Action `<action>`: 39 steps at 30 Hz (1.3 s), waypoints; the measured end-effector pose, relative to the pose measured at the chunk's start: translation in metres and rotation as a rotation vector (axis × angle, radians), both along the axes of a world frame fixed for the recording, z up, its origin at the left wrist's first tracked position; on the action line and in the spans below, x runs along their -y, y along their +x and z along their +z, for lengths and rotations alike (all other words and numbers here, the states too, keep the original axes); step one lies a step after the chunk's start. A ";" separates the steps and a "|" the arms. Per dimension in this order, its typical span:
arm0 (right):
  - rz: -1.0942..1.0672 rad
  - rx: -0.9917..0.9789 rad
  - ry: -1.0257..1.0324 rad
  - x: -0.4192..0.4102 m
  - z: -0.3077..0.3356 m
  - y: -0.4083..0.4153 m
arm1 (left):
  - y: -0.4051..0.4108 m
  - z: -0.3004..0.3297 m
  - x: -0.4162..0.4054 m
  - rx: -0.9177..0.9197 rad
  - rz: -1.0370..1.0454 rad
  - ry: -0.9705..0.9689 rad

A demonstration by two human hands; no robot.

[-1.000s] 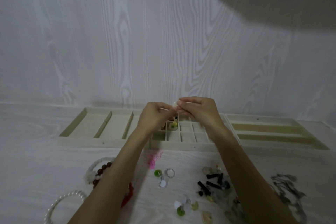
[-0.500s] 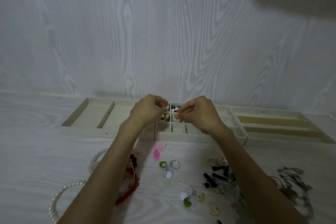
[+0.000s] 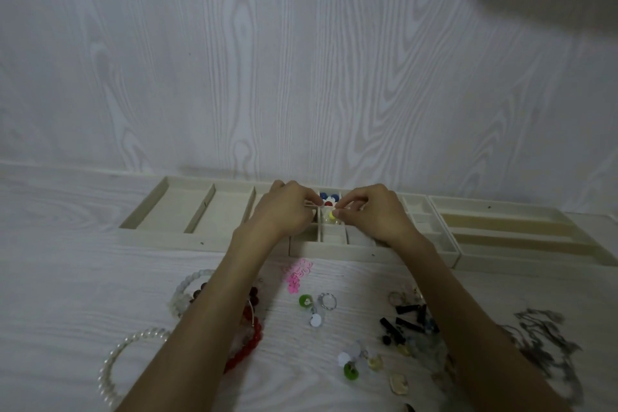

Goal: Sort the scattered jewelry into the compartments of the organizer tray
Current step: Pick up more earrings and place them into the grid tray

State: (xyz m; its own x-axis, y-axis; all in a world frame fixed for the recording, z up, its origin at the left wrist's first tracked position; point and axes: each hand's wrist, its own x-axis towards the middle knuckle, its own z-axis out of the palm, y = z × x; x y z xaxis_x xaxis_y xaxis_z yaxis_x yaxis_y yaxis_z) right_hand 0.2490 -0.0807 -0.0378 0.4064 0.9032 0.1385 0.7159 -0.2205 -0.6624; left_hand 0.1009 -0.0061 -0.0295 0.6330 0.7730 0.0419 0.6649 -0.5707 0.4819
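A cream organizer tray lies along the wall. My left hand and my right hand hover over its small middle compartments, fingertips close together. Both pinch something small and pale that I cannot identify. A yellow-green bead lies in a small cell under my fingertips. A blue, white and red piece fills the cell behind it. Scattered jewelry lies nearer me: pearl bracelet, red bead bracelet, pink charm, green bead, silver ring.
Black pieces, clear stones and a second green bead lie at the front right. A grey chain tangle sits far right. The tray's long left compartments and right slots hold nothing visible. A wood-grain wall rises behind.
Both hands have sunk from above the tray down to its small middle cells, still fingertip to fingertip. The view has tilted, so the tray and jewelry sit higher in frame.
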 end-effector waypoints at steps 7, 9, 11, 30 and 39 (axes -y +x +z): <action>0.052 -0.060 0.074 0.011 0.020 0.012 | -0.001 0.003 0.003 -0.068 -0.037 0.063; 0.084 0.079 0.032 0.018 0.034 0.022 | -0.001 0.001 0.003 -0.081 -0.044 0.061; 0.137 0.208 -0.077 0.021 0.042 0.025 | 0.000 0.003 0.004 -0.078 -0.045 0.074; 0.187 0.448 -0.270 -0.002 0.013 0.007 | 0.005 0.007 0.015 -0.153 -0.101 0.150; 0.132 0.126 -0.110 0.000 0.007 0.006 | 0.012 0.003 0.018 -0.168 -0.095 0.284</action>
State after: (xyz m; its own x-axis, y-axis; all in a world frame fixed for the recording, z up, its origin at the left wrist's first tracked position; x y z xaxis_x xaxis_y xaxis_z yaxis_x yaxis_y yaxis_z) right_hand 0.2548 -0.0807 -0.0307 0.2689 0.9600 0.0782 0.8190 -0.1852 -0.5430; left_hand 0.1132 -0.0246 -0.0267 0.7183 0.6823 0.1363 0.6585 -0.7299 0.1834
